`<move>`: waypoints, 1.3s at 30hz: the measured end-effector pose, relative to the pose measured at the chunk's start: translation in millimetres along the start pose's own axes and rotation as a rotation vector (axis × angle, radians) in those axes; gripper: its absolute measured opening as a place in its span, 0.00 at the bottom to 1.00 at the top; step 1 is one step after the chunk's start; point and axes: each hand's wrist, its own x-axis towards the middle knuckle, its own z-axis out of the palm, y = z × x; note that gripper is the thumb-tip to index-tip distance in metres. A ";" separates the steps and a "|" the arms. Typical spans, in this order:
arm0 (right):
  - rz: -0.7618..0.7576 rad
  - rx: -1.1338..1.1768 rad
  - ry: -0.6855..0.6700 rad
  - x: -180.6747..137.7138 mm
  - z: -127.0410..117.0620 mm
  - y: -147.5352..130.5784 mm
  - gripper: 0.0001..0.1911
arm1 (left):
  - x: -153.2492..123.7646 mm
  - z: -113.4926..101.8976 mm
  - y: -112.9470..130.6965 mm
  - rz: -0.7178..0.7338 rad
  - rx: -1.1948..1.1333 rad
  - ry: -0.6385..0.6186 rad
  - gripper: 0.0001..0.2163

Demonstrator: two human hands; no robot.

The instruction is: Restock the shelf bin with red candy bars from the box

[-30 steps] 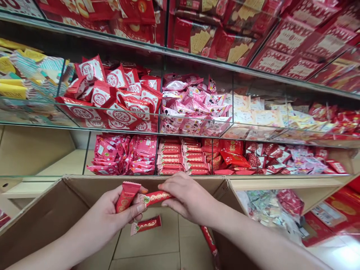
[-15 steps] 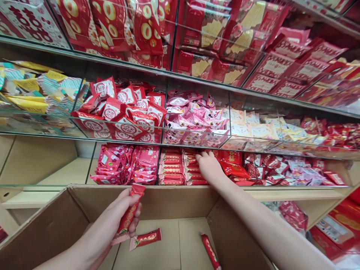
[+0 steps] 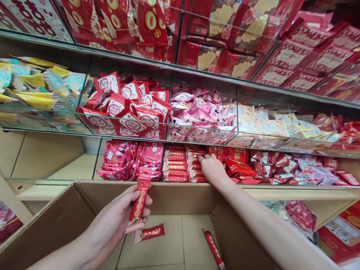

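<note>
My left hand (image 3: 118,219) grips a long red snack packet with gold circles (image 3: 138,202), held upright over an open cardboard box (image 3: 59,221). My right hand (image 3: 211,168) reaches into the lower glass shelf and rests on the stacked red packets (image 3: 180,165) of the same kind; its fingers are curled against the stack, and whether they hold a packet is hidden. Two more red packets lie on the box floor, one near the middle (image 3: 149,232) and one to the right (image 3: 215,249).
Glass shelves (image 3: 197,140) with dividers hold pink sweets (image 3: 132,161), red-and-white packets (image 3: 126,108), pink bags (image 3: 199,116), pale yellow packets (image 3: 264,123) and yellow-teal ones (image 3: 33,84). Large red bags fill the top shelf (image 3: 225,37). More goods sit low right (image 3: 300,215).
My right hand left the packet at my left hand and reached up into the lower shelf's red stack. My left hand now holds one packet upright. The view tilted upward.
</note>
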 end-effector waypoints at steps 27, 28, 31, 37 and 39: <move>-0.245 1.421 -0.180 -58.4 -38.0 -60.7 0.08 | 6.6 -5.2 -8.5 0.134 0.637 -0.227 0.15; -0.219 1.427 -0.180 -58.7 -36.5 -61.0 0.09 | 6.6 -5.0 -4.9 0.162 0.704 -0.217 0.15; -0.143 1.450 -0.213 -59.3 -34.1 -62.7 0.11 | 5.0 -2.1 4.9 0.242 0.864 -0.161 0.16; -0.462 1.252 0.141 -62.2 -39.0 -55.5 0.16 | 5.8 -0.7 -0.5 0.215 0.743 -0.207 0.16; -0.681 1.036 0.240 -64.2 -40.0 -52.7 0.18 | 7.0 -2.7 -7.0 0.172 0.650 -0.254 0.16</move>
